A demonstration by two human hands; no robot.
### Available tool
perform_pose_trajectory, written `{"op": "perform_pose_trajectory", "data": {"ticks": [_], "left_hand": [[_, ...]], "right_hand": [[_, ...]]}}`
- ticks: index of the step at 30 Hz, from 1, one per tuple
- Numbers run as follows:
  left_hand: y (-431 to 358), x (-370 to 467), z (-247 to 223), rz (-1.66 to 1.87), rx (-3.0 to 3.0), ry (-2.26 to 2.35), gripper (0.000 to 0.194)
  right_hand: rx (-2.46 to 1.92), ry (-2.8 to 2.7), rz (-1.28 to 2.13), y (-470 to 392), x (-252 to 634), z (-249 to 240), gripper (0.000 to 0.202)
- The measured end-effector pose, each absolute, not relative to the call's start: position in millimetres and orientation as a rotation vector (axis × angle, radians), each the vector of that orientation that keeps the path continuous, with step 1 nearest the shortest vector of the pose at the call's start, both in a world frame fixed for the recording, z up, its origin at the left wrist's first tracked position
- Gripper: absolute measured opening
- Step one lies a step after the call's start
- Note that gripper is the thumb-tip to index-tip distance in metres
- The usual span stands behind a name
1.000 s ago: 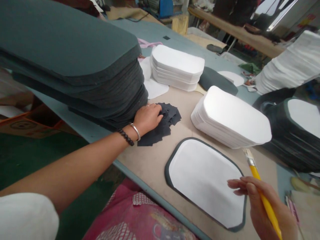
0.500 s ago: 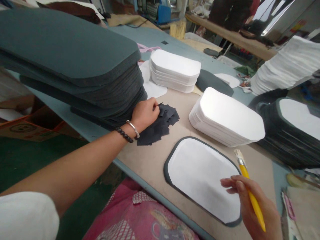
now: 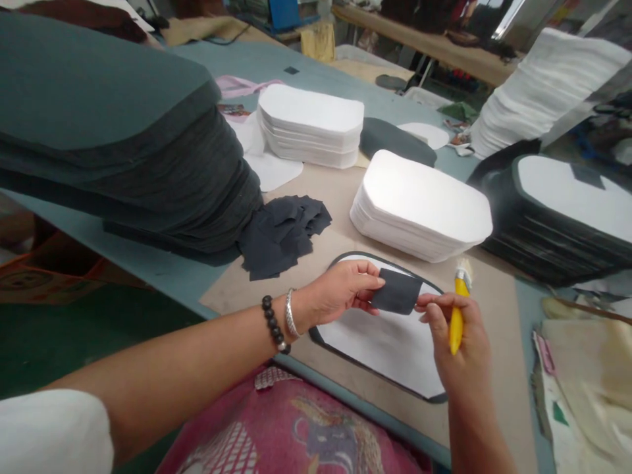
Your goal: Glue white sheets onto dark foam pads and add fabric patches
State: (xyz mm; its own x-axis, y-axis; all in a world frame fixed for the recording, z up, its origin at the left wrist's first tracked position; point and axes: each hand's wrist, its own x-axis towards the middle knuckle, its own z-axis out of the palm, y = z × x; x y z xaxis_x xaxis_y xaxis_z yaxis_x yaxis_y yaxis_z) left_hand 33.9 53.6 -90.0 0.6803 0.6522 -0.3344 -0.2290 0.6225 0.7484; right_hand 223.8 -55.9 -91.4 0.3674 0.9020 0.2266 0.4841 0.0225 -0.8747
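Observation:
My left hand [image 3: 340, 293] pinches the left end of a small dark fabric patch [image 3: 396, 291]. At the patch's right end are the fingertips of my right hand [image 3: 471, 355], which also grips a paintbrush [image 3: 457, 324] with a yellow handle, bristles pointing up and away. Both hands hover above a white rounded panel [image 3: 380, 355] with a dark border, lying flat on the tan board [image 3: 498, 349]. Beyond my left wrist lies a loose heap of similar dark patches [image 3: 281, 234].
A tall stack of dark panels [image 3: 162, 164] rises at the left. Two white stacks [image 3: 419, 204] [image 3: 311, 125] stand behind the panel. Toward the right are a dark stack topped with white [image 3: 557, 217], a leaning white pile [image 3: 543, 99] and pale cloth [image 3: 587, 368].
My left hand has moved right from the patch heap, bringing one dark patch over the white panel. My right hand, still holding the paintbrush, has come to the patch's right end.

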Motion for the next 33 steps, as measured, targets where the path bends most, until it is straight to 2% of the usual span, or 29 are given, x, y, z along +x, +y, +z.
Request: {"op": "perform_pose_trajectory", "data": {"ticks": [5,10,19,33], "left_hand": [[38.0,49.1,-111.2,0.491,0.853,0.764,0.032],[39.6,68.2,-126.9,0.355,1.329,0.967,0.019],[82.1,97.0,-112.3,0.328,2.027,1.306,0.013],[90.0,94.3,-110.8,0.155,2.344,1.346,0.023]], "right_hand": [[-1.756,-1.256,0.455,-62.8,226.2,-111.0,0.027],[-1.909,-1.253,0.362,-60.2,231.3,-128.5,0.025],[-2.127,-1.297,0.203,-14.9,243.3,-132.2,0.022],[-2.203,-1.319,0.206,-2.5,245.2,-142.1,0.021]]}}
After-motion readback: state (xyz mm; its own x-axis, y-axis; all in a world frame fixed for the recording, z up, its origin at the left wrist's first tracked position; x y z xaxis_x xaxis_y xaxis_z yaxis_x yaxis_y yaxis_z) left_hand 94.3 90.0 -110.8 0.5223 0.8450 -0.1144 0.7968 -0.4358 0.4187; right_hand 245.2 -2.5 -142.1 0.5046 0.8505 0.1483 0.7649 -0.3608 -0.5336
